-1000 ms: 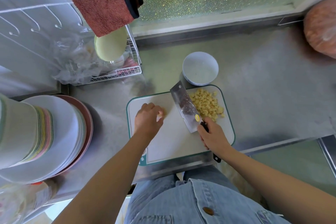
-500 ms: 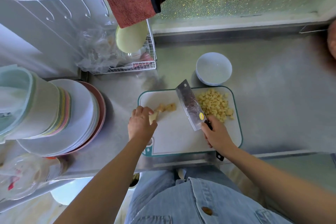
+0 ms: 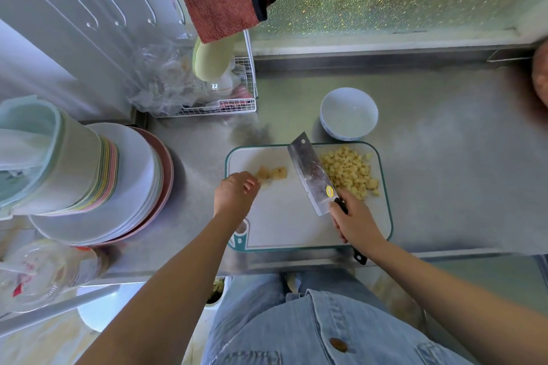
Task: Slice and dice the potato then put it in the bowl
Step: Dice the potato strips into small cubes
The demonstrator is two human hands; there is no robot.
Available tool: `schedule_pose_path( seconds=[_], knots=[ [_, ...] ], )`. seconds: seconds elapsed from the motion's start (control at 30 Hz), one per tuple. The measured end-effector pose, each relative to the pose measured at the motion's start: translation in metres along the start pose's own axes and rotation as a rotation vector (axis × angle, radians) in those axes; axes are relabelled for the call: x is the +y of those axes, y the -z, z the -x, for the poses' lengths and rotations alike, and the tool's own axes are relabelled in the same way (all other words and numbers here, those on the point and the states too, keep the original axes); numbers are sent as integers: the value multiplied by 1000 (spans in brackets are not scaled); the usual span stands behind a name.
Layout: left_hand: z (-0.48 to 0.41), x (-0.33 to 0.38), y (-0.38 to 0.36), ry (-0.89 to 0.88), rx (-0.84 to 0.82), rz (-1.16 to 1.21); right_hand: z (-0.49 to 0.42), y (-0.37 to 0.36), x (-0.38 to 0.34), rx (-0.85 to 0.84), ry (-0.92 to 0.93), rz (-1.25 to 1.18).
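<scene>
Beyond the right hand [image 3: 354, 224], gripping a broad steel cleaver [image 3: 311, 175]: empty round white bowl [image 3: 348, 112], then heaped yellow potato dice [image 3: 348, 172], none transferred yet. Just past the left hand [image 3: 234, 194], fingers loosely curled and seemingly empty, last pale potato chunks [image 3: 272, 173] awaiting dicing.

A heap of pale yellow potato cubes [image 3: 350, 170] lies right of centre, a few larger potato pieces [image 3: 272, 173] left of it. The white bowl [image 3: 348, 112] stands upright just above.
</scene>
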State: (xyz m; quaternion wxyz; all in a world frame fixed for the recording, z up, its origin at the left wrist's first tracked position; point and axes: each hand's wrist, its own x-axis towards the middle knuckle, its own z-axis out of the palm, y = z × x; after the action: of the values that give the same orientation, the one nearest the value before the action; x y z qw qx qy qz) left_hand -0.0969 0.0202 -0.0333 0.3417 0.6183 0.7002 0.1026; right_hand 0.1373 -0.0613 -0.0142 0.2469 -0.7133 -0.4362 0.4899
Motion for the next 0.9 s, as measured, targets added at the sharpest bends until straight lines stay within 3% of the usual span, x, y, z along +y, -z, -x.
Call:
schedule_pose_path(
  seconds=[0.27,0.47,0.6,0.77,0.9],
  knots=[
    [-12,9,-4,-101,-223,-5,8,1,0,26,-45,-13],
    [-10,17,-13,-170,-56,-344,8,1,-1,41,-64,-30],
    [-18,24,-16,-284,56,-325,6,1,-4,52,-68,-52],
    [-37,40,-25,-214,-6,-442,5,-1,-5,61,-56,-36],
    [-38,40,-21,-224,-49,-362,5,-1,-3,53,-44,0]
  ],
)
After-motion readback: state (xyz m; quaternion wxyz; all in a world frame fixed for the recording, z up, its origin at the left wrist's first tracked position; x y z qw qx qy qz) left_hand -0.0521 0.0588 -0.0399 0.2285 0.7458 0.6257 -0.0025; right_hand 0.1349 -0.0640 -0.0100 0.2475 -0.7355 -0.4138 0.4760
